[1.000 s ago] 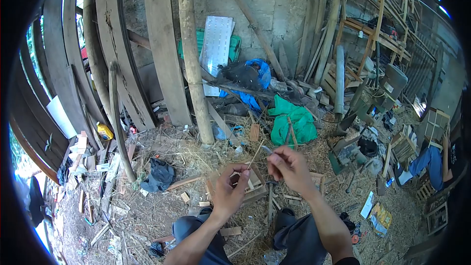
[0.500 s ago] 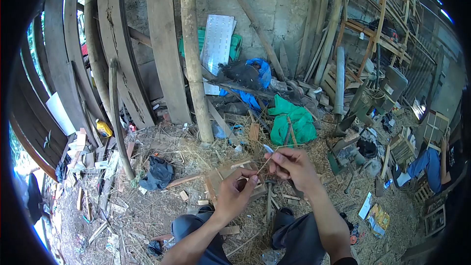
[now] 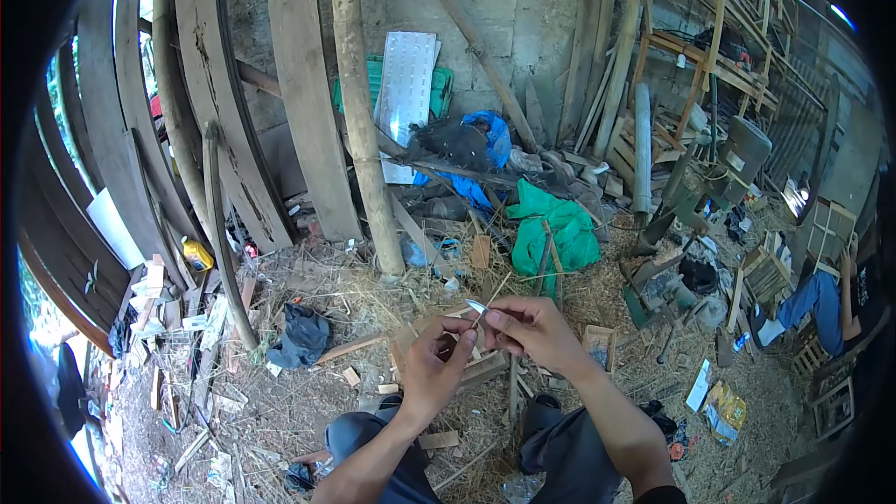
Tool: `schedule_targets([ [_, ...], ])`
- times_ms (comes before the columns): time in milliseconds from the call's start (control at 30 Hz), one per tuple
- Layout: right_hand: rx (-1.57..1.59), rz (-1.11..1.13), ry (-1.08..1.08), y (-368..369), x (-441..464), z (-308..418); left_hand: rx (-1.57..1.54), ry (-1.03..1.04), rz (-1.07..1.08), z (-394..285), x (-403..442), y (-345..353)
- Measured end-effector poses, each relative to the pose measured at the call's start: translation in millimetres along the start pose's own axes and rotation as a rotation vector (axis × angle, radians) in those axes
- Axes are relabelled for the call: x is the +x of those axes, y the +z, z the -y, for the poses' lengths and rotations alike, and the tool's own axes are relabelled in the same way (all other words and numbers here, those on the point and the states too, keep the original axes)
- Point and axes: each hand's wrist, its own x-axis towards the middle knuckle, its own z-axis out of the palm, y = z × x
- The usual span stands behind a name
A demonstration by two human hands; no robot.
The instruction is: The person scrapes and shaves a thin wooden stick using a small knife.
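My left hand [image 3: 437, 366] pinches a thin wooden stick [image 3: 495, 291], whose free end points up and to the right. Close beside it, my right hand [image 3: 539, 333] is closed on a small knife, and the shiny blade [image 3: 477, 306] points left across the stick. The fingertips of both hands nearly meet. Partly hidden under the hands is a wooden frame or box [image 3: 485, 371] on the ground between my feet. The knife's handle is mostly covered by my right fingers.
A green plastic bag [image 3: 555, 233] lies ahead, beside blue plastic and dark rags. A wooden post [image 3: 362, 112] stands ahead left. A black bag [image 3: 301, 336] sits on the littered ground. At the far right is another person's blue-clad leg [image 3: 805, 303]. Machinery [image 3: 737, 154] stands right.
My right hand has moved left and down, bringing the blade over the stick near my left fingertips. My left hand has shifted slightly left since half a second ago.
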Motion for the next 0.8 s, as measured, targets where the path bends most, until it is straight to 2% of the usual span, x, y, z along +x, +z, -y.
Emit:
schedule_targets([
  [233, 0.166, -0.106, -0.023, -6.7, 1.3, 0.8, -0.032, -0.106, 0.079, -2.1, -0.7, -2.4],
  [333, 0.077, -0.019, 0.034, -2.4, 2.8, -6.0, -0.036, -0.108, 0.063, 0.0, 0.3, -3.8],
  [400, 0.076, 0.013, 0.031, -2.2, 5.1, -8.9, -0.028, -0.088, 0.054, 0.3, 0.2, -4.3],
  [500, 0.108, -0.052, 0.067, -8.3, 3.3, -6.1, 0.002, -0.031, 0.057, 0.0, -1.0, -4.1],
  [567, 0.267, -0.087, 0.094, -15.2, 1.1, 4.6, 0.023, 0.008, 0.063, -1.5, -2.8, -2.5],
  [633, 0.244, -0.088, 0.097, -15.3, 0.4, 1.9, 0.019, -0.066, 0.065, -4.4, -3.8, -0.9],
  [800, 0.091, 0.026, 0.073, -7.1, 1.8, -10.5, 0.010, -0.034, 0.033, 3.3, 0.2, -1.7],
])
